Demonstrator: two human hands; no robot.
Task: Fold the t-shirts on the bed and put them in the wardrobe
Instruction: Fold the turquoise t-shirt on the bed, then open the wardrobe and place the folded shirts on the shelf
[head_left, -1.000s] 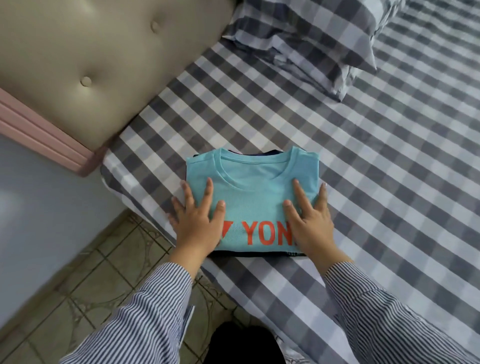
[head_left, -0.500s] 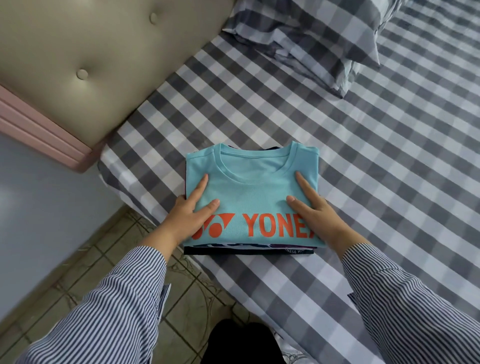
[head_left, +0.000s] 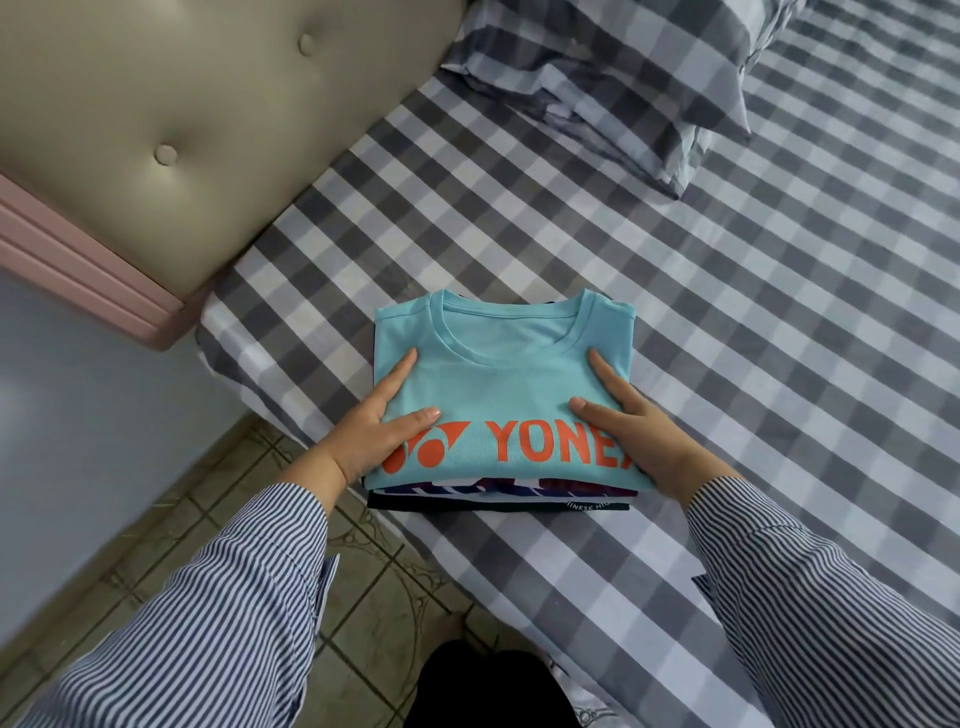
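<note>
I noted the bed under a grey-and-white checked sheet. A stack of folded t-shirts lay near its left edge, turquoise one on top. A pillow in matching checks lay at the head.

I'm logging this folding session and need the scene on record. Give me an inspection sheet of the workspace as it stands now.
Surface: bed with a grey and white checked sheet, smooth around the stack.
Job's things: stack of folded t-shirts near the bed's corner, turquoise t-shirt with orange lettering on top; darker folded shirts under it.
Clutter: checked pillow at the head of the bed; nothing else seen.
Grippers: left hand and right hand grip the stack's two sides, thumbs on top.
Cables: nothing seen.
Surroundings: padded beige headboard, pink trim, tiled floor.
</note>
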